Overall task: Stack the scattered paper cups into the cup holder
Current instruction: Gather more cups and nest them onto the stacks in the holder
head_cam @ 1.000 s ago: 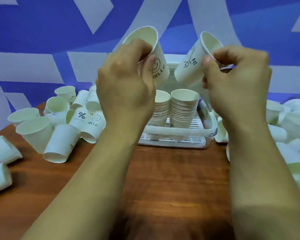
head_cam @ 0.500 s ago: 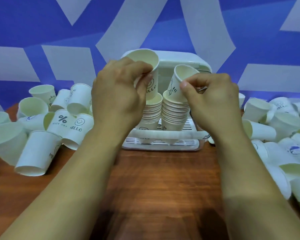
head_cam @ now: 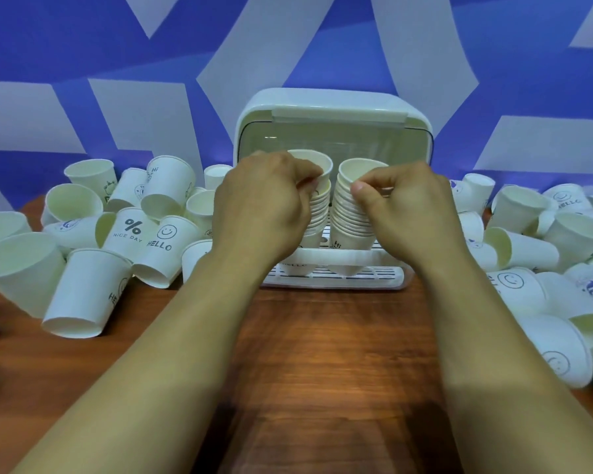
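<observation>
Your left hand (head_cam: pixel 261 206) pinching rim of left cup (head_cam: pixel 317 164), right hand (head_cam: pixel 408 213) pinching rim of right cup (head_cam: pixel 356 169). Both cups sitting mouth-up atop twin stacks (head_cam: pixel 348 217) in cup holder (head_cam: pixel 332 107), axes near-vertical, just beyond your fingertips.
</observation>
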